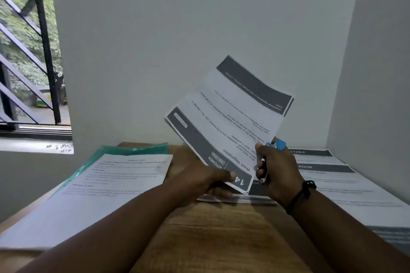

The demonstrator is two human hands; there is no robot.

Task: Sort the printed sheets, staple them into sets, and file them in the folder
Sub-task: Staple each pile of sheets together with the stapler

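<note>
Grip: your left hand pinched the sheets; your right hand held the stapler beside them.
Risk: sheets could have slipped crooked.

The raised sheets are white with dark grey bands carrying white lettering, and black text between them. The stapler shows bright blue, the folder is translucent green, and the bench is light brown wood grain. A black wristband circles one wrist; the wall is plain white.
</note>
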